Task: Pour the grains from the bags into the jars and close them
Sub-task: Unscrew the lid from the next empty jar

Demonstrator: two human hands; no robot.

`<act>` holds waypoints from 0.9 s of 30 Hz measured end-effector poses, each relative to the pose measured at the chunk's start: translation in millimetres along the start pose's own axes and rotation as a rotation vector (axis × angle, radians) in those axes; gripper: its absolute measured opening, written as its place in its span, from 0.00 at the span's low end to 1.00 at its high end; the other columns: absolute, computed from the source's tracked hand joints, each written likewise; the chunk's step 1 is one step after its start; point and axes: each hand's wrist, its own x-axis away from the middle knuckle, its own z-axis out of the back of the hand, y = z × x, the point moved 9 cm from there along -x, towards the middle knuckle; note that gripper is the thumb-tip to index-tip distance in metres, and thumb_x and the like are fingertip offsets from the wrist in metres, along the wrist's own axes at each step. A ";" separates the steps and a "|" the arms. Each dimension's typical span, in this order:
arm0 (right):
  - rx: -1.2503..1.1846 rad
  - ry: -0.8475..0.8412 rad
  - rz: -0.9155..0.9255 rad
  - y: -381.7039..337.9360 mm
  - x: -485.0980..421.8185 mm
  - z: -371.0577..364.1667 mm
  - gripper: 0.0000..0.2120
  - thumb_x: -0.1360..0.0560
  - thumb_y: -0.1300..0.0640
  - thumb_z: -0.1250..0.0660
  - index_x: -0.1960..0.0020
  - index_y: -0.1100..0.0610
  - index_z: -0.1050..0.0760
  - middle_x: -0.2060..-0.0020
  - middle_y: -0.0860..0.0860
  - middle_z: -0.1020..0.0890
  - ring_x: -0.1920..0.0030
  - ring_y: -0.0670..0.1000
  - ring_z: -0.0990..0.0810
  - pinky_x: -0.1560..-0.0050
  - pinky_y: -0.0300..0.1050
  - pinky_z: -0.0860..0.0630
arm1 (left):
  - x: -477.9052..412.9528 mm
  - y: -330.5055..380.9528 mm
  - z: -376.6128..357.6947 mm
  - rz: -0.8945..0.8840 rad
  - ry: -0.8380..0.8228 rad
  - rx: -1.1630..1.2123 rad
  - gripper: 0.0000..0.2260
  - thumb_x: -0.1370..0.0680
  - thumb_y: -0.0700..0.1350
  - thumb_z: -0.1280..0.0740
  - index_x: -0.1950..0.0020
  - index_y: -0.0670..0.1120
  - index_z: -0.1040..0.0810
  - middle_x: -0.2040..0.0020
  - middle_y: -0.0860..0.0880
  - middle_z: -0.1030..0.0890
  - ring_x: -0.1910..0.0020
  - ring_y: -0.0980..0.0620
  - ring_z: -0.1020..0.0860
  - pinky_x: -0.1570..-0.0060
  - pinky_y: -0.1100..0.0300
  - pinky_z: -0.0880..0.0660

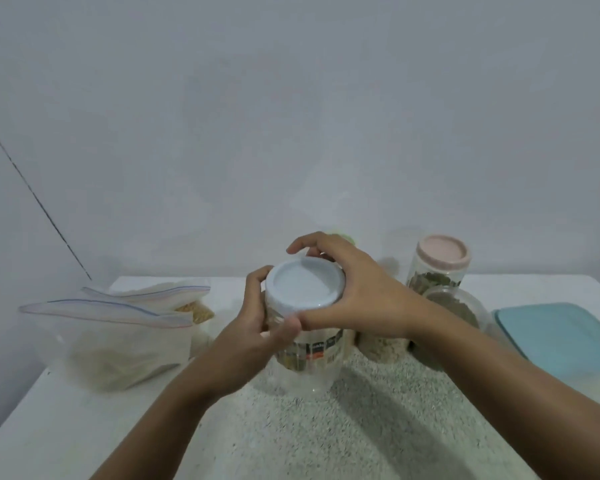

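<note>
A clear plastic jar (309, 362) with a printed label stands on the table's middle, a white lid (303, 285) on its mouth. My right hand (354, 292) curls round the lid from the right and far side. My left hand (257, 327) grips the jar's upper wall from the left. Two clear zip bags (118, 341) lie at the left, the nearer one with pale grains, the farther one with yellowish grains (194, 311). A jar with a pink lid (442, 256) stands at the back right, with dark contents.
An open jar (454, 306) with grey-green grains sits right of my right wrist, another with pale grains (381, 344) under the wrist. A teal lidded box (565, 337) lies at the far right. A green lid (343, 239) peeks behind my fingers. A wall rises behind the white table (326, 438).
</note>
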 end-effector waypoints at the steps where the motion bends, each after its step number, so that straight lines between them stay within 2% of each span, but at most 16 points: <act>1: 0.033 -0.028 -0.021 2.1 1.0 -11.2 0.36 0.38 0.41 0.18 0.35 0.35 0.30 0.39 0.41 0.28 0.36 0.43 0.27 0.38 0.49 0.22 | 11.8 -11.2 -2.4 0.022 -0.061 -0.009 0.39 0.33 0.68 0.24 0.30 0.69 0.43 0.39 0.68 0.24 0.36 0.62 0.22 0.44 0.60 0.20; 3: 0.095 -0.091 -0.055 9.6 4.2 -27.5 0.37 0.36 0.45 0.18 0.32 0.35 0.31 0.37 0.41 0.29 0.35 0.43 0.29 0.35 0.48 0.26 | 23.3 -30.8 -2.3 0.062 -0.092 -0.063 0.46 0.36 0.62 0.19 0.28 0.66 0.45 0.36 0.62 0.24 0.36 0.59 0.22 0.39 0.54 0.21; 7: 0.213 -0.202 -0.132 28.2 15.4 -60.3 0.40 0.34 0.49 0.19 0.27 0.39 0.33 0.39 0.42 0.34 0.37 0.45 0.29 0.36 0.45 0.27 | 30.2 -50.6 -6.5 0.118 -0.079 -0.134 0.47 0.35 0.51 0.16 0.32 0.68 0.49 0.34 0.58 0.28 0.43 0.68 0.23 0.49 0.65 0.22; 9: 0.217 -0.220 -0.144 34.4 19.7 -70.3 0.39 0.34 0.49 0.20 0.27 0.40 0.33 0.39 0.43 0.35 0.37 0.47 0.30 0.36 0.45 0.26 | 31.9 -59.8 -12.1 0.120 -0.080 -0.105 0.47 0.34 0.47 0.16 0.32 0.67 0.49 0.35 0.57 0.29 0.44 0.70 0.24 0.52 0.66 0.22; 12: 0.253 -0.154 -0.137 39.6 21.8 -80.4 0.31 0.32 0.42 0.21 0.33 0.43 0.29 0.40 0.44 0.33 0.39 0.47 0.29 0.38 0.46 0.27 | 29.8 -71.3 -22.5 0.110 -0.067 -0.067 0.51 0.35 0.40 0.16 0.29 0.62 0.50 0.35 0.56 0.28 0.41 0.67 0.23 0.51 0.62 0.20; 15: 0.496 0.003 -0.047 36.5 21.6 -86.8 0.27 0.29 0.31 0.31 0.36 0.45 0.27 0.44 0.44 0.30 0.44 0.48 0.30 0.43 0.46 0.29 | 22.2 -82.1 -27.1 0.058 -0.025 -0.111 0.53 0.37 0.37 0.16 0.25 0.60 0.46 0.37 0.65 0.24 0.37 0.64 0.23 0.46 0.63 0.21; 16: 0.552 0.036 -0.015 35.4 21.1 -88.9 0.28 0.29 0.30 0.36 0.37 0.46 0.26 0.46 0.44 0.29 0.46 0.48 0.31 0.45 0.46 0.29 | 20.2 -84.6 -27.7 0.050 -0.022 -0.122 0.52 0.39 0.35 0.16 0.26 0.59 0.44 0.38 0.66 0.24 0.36 0.63 0.24 0.44 0.64 0.23; 18: 0.562 0.075 0.036 36.6 18.6 -89.6 0.29 0.30 0.30 0.41 0.41 0.49 0.23 0.50 0.45 0.28 0.49 0.48 0.31 0.47 0.46 0.29 | 15.9 -89.5 -27.7 0.045 -0.023 -0.132 0.48 0.40 0.32 0.18 0.28 0.54 0.37 0.38 0.63 0.22 0.36 0.61 0.23 0.43 0.67 0.25; 19: 0.547 0.095 0.062 36.5 17.8 -88.7 0.28 0.31 0.31 0.41 0.43 0.50 0.22 0.51 0.45 0.27 0.51 0.48 0.30 0.48 0.45 0.29 | 14.7 -93.5 -27.0 0.061 -0.021 -0.142 0.45 0.40 0.31 0.18 0.30 0.52 0.34 0.40 0.61 0.20 0.38 0.62 0.22 0.45 0.68 0.25; 21: 0.523 0.125 0.100 35.5 17.6 -86.9 0.27 0.32 0.33 0.38 0.45 0.51 0.21 0.53 0.45 0.28 0.52 0.48 0.29 0.50 0.44 0.30 | 13.6 -98.2 -26.5 0.083 -0.014 -0.167 0.40 0.40 0.31 0.18 0.35 0.52 0.30 0.43 0.63 0.18 0.41 0.63 0.21 0.47 0.69 0.25; 23: 0.494 0.112 0.129 36.6 17.6 -86.5 0.27 0.33 0.33 0.37 0.45 0.51 0.21 0.53 0.45 0.29 0.53 0.48 0.29 0.50 0.46 0.28 | 12.4 -98.4 -29.2 0.074 -0.023 -0.180 0.39 0.40 0.37 0.17 0.36 0.54 0.31 0.43 0.60 0.19 0.40 0.65 0.22 0.46 0.71 0.26; 25: 0.459 0.032 0.179 36.6 14.4 -87.3 0.26 0.34 0.34 0.35 0.45 0.51 0.20 0.53 0.46 0.28 0.52 0.48 0.29 0.49 0.49 0.27 | 8.5 -98.8 -32.5 0.071 -0.044 -0.207 0.37 0.38 0.40 0.17 0.37 0.57 0.33 0.42 0.57 0.22 0.40 0.69 0.24 0.44 0.73 0.27; 27: 0.420 -0.077 0.257 35.3 10.0 -89.8 0.24 0.34 0.36 0.30 0.45 0.51 0.20 0.53 0.46 0.28 0.52 0.49 0.29 0.48 0.51 0.28 | 4.4 -101.7 -32.0 0.079 -0.068 -0.230 0.37 0.36 0.34 0.17 0.39 0.56 0.33 0.42 0.56 0.25 0.41 0.72 0.26 0.45 0.75 0.28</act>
